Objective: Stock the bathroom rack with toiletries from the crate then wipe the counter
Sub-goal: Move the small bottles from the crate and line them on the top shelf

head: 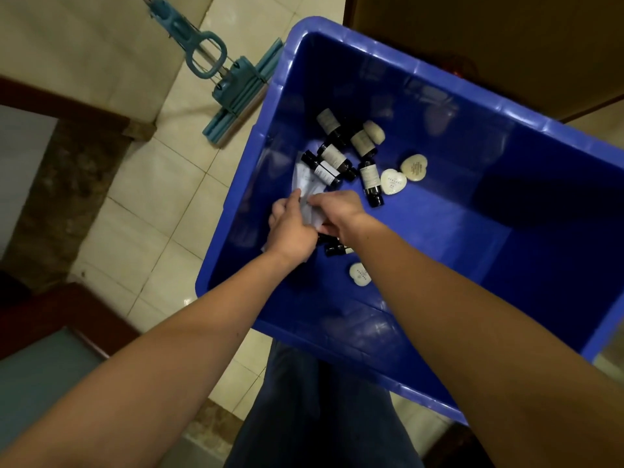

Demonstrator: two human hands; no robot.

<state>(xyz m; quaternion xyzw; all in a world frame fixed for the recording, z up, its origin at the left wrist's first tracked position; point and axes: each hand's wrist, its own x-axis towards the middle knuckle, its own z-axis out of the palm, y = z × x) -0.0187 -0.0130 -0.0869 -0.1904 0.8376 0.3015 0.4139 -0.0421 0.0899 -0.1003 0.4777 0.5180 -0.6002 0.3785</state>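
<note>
Both hands in the blue crate, holding white packets.

Head view: the crate [371, 42] fills the centre and right of the frame and stands on a tiled floor [152, 197]. The left hand [290, 228] and right hand [341, 211] meet at centre, side by side. The fingers of both are curled onto a bunch of packets [309, 184], which fans out toward the upper left of the hands. Just above the hands, dark bottles [332, 155] with pale labels lie on their sides in a loose heap on the crate bottom. More bottle ends show under the wrists. Pale heart-shaped soaps [413, 167] lie to the right of the heap, and one more lies below the hands. In the upper left of the frame a teal mop [236, 82] rests on the floor beside the crate. Dark trousers [304, 400] show at bottom centre.
</note>
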